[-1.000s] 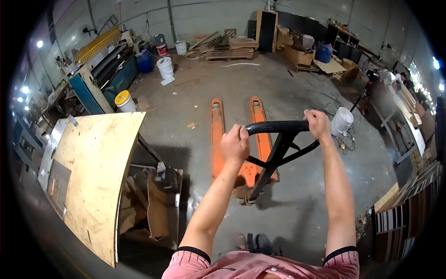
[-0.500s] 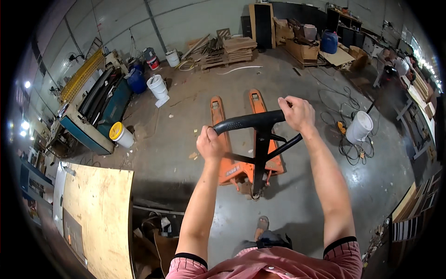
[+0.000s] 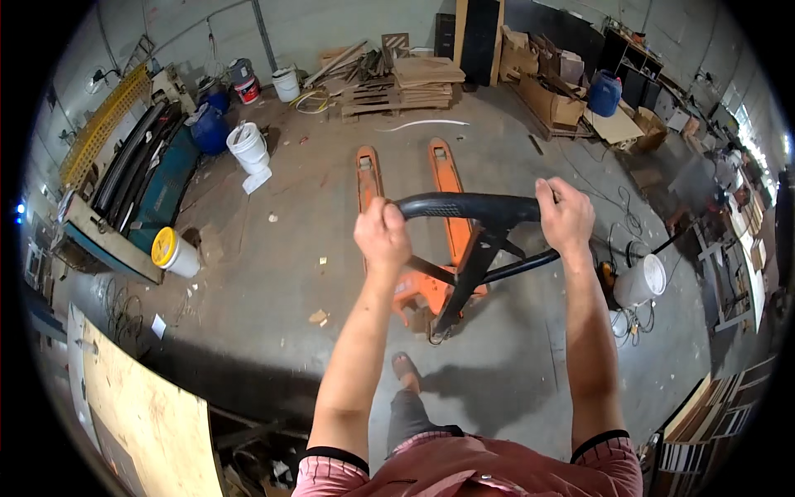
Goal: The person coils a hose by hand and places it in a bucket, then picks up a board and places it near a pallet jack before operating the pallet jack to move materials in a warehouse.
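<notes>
An orange pallet jack [image 3: 453, 240] stands in front of me on the grey floor, its two forks pointing away with nothing on them. Both my hands are on its black loop handle [image 3: 464, 205]. My left hand [image 3: 383, 236] is closed round the handle's left end, knuckles up. At the right end my right hand [image 3: 567, 217] wraps the grip, thumb on top. The black handle shaft tilts down toward the base near my feet. A small lever under the grip is partly visible. One foot in a sandal [image 3: 406, 370] shows below the jack.
Ahead lies a stack of flat boards on a pallet [image 3: 397, 95]. White buckets [image 3: 247, 147] and a yellow-lidded bucket [image 3: 175, 253] stand left, beside a teal machine [image 3: 161, 186]. Cables lie around a white bucket [image 3: 639, 282] at right. A plywood sheet [image 3: 149, 406] is near left.
The handle has swung somewhat right and nearer me with both hands still on it. The boards, forks and far buckets appear nearer or shifted left. My stepping foot shows further left.
</notes>
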The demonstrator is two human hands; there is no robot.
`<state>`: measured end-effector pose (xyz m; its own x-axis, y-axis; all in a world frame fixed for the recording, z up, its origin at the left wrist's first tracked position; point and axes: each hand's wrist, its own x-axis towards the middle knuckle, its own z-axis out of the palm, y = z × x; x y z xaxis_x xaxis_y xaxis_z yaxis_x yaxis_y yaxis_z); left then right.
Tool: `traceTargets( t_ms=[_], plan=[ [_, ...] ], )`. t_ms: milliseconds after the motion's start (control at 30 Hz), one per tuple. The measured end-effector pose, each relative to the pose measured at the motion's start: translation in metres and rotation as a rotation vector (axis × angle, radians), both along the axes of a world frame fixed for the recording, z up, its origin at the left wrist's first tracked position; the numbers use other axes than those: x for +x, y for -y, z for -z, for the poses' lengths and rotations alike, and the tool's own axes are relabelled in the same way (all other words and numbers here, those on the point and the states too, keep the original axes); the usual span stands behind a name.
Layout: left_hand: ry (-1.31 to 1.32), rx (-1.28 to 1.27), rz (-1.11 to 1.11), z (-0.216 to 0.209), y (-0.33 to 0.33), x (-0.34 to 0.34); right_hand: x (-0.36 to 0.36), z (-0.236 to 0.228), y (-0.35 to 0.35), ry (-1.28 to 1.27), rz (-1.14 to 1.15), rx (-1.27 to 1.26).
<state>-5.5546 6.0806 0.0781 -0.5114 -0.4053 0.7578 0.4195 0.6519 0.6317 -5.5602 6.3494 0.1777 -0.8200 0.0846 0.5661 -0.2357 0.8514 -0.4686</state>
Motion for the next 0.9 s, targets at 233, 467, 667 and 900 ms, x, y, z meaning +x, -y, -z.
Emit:
traceTargets(
  t_ms=[233,467,667,900],
  plan=[
    [0.140,0.009,0.086,-0.012,0.022,-0.189,-0.226,0.002,0.018,0.158,0.010,-0.077],
    [0.188,0.010,0.120,-0.004,0.037,-0.350,-0.476,0.037,0.026,0.011,-0.246,-0.226],
    [0.185,-0.012,-0.084,0.013,0.097,-0.510,-0.656,0.040,0.103,0.063,-0.182,-0.172],
    [0.401,0.118,-0.110,-0.023,0.199,-0.690,-0.757,0.016,0.186,0.181,-0.069,-0.015]
  ],
)
